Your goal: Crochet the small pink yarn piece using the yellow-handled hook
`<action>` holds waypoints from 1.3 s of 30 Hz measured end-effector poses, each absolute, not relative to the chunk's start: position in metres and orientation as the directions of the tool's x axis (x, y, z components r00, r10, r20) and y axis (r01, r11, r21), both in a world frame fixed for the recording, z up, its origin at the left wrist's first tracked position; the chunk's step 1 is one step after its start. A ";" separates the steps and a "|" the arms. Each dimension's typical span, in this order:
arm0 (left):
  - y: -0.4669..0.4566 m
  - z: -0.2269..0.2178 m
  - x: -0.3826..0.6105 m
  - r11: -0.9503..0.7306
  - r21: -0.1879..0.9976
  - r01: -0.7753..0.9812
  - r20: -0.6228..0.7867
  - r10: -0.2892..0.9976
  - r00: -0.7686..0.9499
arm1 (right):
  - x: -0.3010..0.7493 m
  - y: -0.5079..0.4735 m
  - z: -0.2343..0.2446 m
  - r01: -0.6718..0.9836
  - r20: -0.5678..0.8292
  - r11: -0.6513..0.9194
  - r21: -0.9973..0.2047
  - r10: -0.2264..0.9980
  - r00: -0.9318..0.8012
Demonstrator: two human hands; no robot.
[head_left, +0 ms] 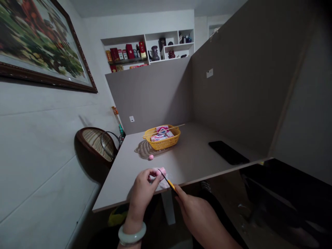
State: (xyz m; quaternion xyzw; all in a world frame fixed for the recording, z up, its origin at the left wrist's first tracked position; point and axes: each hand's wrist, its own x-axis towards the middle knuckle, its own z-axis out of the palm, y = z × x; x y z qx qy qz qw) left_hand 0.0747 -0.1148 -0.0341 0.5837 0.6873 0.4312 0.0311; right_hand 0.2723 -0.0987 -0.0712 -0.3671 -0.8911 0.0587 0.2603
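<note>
Near the front edge of the grey table (193, 159), a soft-looking pink lump (162, 171) sits at the fingertips of the left hand (142, 185), whose thumb and fingers pinch it on its left side, just above a crumpled whitish sheet (164, 184). The right hand (190, 205) is closed around the handle of a slim yellow-handled tool (170, 184), its narrow dark tip slanting up and left over the lump; whether the tip presses in is too small to tell. A pale green bangle (132, 236) circles the left wrist. Just beyond the hands lies a small pink ball (151, 157), apart from the lump, and behind it stands a yellow plastic basket (166, 144) with a perforated wall, holding pink-and-white packets (162, 130). A thin stick (179, 126) rests across the basket, its right end reaching past the rim. Well to the right, a flat black device (227, 152) lies on the table beside the grey side panel (233, 100). Past the back panel (155, 93), white shelves (169, 63) carry boxes, bottles and a dark vase (155, 53), while a framed picture (44, 45) hangs on the left wall
</note>
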 end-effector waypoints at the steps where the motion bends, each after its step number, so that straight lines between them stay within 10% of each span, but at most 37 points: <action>1: -0.114 -0.028 0.072 -0.048 0.629 0.776 0.421 0.860 -0.288 | 0.272 -0.098 -0.071 0.621 0.425 0.725 -0.299 0.684 -0.593; 14: -0.090 -0.013 0.032 -0.295 0.768 0.569 0.279 0.953 0.117 | 0.272 -0.097 -0.083 0.600 0.460 0.739 -0.306 0.666 -0.587; 23: -0.089 -0.022 0.034 -0.198 0.821 0.536 0.185 0.980 0.079 | 0.273 -0.101 -0.082 0.590 0.476 0.746 -0.309 0.659 -0.583; 32: -0.095 -0.026 0.046 -0.196 0.578 0.792 0.452 0.885 -0.111 | 0.270 -0.100 -0.076 0.593 0.395 0.716 -0.369 0.698 -0.597; 39: -0.097 -0.027 0.046 -0.151 0.637 0.756 0.422 0.889 -0.178 | 0.265 -0.102 -0.067 0.611 0.327 0.690 -0.388 0.723 -0.609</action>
